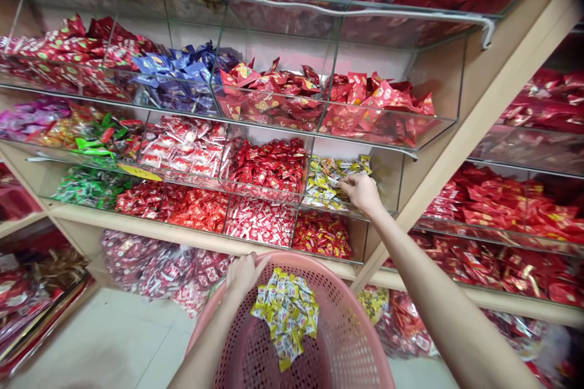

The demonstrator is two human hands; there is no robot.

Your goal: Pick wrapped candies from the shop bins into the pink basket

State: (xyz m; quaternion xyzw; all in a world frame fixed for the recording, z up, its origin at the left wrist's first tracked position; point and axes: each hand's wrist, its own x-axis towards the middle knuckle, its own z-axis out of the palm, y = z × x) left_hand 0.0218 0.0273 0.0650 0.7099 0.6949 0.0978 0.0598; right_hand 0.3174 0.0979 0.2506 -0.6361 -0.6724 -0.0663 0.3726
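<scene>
My left hand [245,275] is closed on the far rim of a pink perforated plastic basket [360,316]. Inside the basket lies a heap of small yellow-and-white wrapped candies [287,313]. My right hand [360,191] reaches into a clear shelf bin of similar yellow-and-white candies [326,173]. Its thumb and fingers are pinched together at the candies; what they hold, if anything, is too small to make out.
Clear-walled bins hold red candies [269,164], blue packets [182,76] and green candies [89,185]. Glass bin fronts and a wooden upright [460,134] stand near my right arm. Bagged candies [159,261] lie under the shelf, above a tiled floor [123,331].
</scene>
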